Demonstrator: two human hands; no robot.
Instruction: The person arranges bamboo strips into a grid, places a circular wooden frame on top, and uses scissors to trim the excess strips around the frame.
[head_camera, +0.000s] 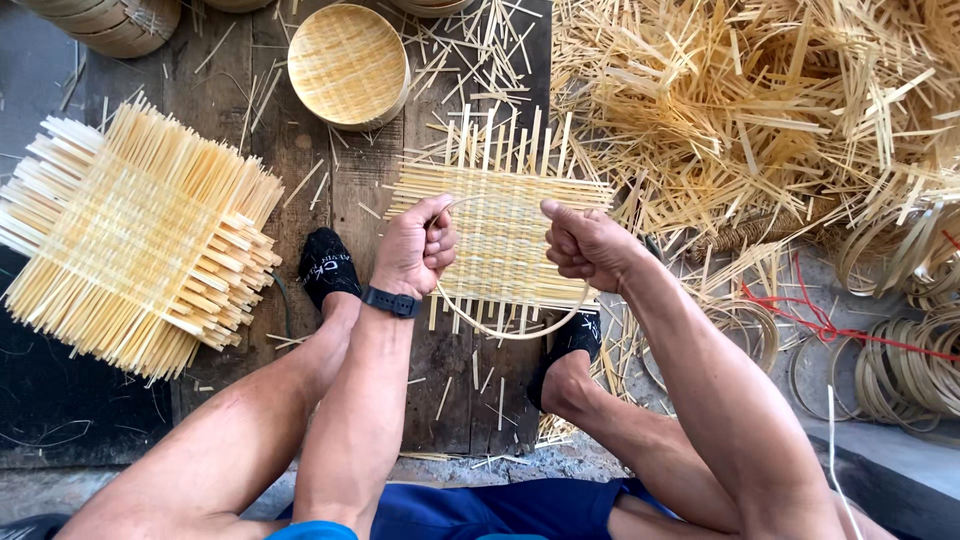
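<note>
Your left hand (415, 245) and right hand (585, 245) are both clenched on a thin bamboo hoop (510, 333), pressed over the woven mat (500, 235) at centre. A stack of woven mats (130, 240) lies at nine o'clock, a round basket (347, 65) at eleven, loose strips (760, 110) at two.

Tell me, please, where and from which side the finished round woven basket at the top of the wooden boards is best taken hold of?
Grip the round basket by its raised rim, coming from above at the near edge. It sits open side up, clear of the left hand and right hand, so the rim likely offers a firm, stiff edge, while the woven floor lies flat and gives no purchase.
</note>
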